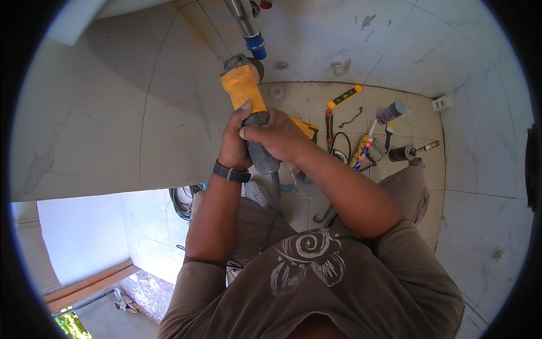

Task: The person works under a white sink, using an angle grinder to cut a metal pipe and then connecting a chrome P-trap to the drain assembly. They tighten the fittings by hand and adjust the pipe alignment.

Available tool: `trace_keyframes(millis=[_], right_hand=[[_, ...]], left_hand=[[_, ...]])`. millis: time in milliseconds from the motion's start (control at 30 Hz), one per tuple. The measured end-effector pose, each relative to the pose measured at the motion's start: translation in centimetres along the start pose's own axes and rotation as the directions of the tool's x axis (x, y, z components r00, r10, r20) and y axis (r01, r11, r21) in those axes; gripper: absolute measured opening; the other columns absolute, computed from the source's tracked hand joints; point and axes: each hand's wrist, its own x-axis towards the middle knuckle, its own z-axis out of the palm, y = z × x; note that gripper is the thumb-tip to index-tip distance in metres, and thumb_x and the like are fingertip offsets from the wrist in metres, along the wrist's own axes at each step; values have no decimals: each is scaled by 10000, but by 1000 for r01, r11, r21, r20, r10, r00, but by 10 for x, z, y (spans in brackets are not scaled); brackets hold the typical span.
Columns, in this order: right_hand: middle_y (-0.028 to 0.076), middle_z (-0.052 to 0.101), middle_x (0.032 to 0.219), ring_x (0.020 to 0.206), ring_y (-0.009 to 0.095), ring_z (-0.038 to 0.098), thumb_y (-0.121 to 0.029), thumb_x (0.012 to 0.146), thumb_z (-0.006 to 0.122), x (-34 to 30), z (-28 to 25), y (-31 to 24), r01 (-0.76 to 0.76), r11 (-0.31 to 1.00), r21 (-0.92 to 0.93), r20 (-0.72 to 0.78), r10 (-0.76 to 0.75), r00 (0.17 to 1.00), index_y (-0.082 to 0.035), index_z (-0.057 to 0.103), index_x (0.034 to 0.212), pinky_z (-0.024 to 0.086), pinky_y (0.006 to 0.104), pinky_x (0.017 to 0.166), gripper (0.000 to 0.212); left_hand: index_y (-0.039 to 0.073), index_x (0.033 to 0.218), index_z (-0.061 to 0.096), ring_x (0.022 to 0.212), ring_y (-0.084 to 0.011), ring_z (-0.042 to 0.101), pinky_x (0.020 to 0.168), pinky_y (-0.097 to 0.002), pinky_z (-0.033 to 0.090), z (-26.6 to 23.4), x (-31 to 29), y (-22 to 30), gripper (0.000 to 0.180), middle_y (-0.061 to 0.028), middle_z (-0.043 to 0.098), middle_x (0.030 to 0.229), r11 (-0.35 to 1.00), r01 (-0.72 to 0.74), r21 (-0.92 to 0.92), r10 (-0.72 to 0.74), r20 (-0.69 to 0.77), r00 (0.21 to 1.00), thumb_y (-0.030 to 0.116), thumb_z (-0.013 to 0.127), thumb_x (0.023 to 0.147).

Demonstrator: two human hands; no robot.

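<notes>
Both my hands are wrapped round the body of a yellow and black angle grinder (pixel 243 85). My left hand (pixel 231 138), with a dark watch on its wrist, grips it from the left. From the right my right hand (pixel 279 135) closes on the dark rear part, its thumb lying across the top. The grinder's head points away from me, and its disc (pixel 258 66) is partly hidden behind it. Just beyond the disc hangs a metal pipe (pixel 243 17) with a blue end (pixel 255 45); whether they touch I cannot tell. A cord (pixel 275 195) runs back from the grinder toward me.
Right of my hands, the tiled floor holds a yellow level (pixel 344 96), a spray can (pixel 391 112), a sealant tube (pixel 362 151), a brush (pixel 389 135) and several other tools. A wall socket (pixel 441 103) is at the right. A pale tiled panel (pixel 113 124) stands at the left; coiled cable (pixel 180 202) lies below.
</notes>
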Motion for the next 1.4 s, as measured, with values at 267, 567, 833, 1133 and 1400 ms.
trace_keyframes(millis=[267,567,833,1133,1400], right_hand=[[152,661,1044,942,212,668,-256,809,731,2,0,2,-15,1000,16,9,15,1000,91,535,1243,545,349,819,589],[149,662,1039,926,209,667,-249,812,733,1,0,1,-20,1000,2,9,20,1000,92,539,1230,544,347,812,574],[152,663,1034,922,207,666,-245,810,732,-1,-1,-5,-5,1000,13,29,5,1000,95,548,1219,544,345,805,563],[147,672,1001,900,206,670,-262,803,731,4,0,-1,11,1000,-22,11,-11,1000,91,589,1178,545,343,792,534],[136,679,989,873,197,666,-250,811,718,7,-1,-1,-3,999,-44,-4,3,1000,71,619,1146,542,341,773,474]], left_hand=[[65,1196,577,905,-170,654,830,-334,533,-3,1,1,404,-56,659,1020,1000,8,8,-8,-2,1000,396,620,969],[64,1194,581,907,-171,656,831,-336,534,-1,1,1,410,-55,661,1016,1000,14,17,-14,0,1000,408,613,972],[63,1189,582,906,-172,654,833,-337,533,-1,2,0,417,-56,659,1014,1000,19,-3,-19,-12,1000,416,615,971],[59,1189,584,912,-174,655,838,-338,532,-2,3,1,418,-59,662,1020,1000,-2,16,2,-14,1000,414,616,970],[62,1194,584,914,-178,659,835,-343,536,-3,6,1,421,-62,665,1027,1000,4,4,-4,-23,1000,415,619,968]])
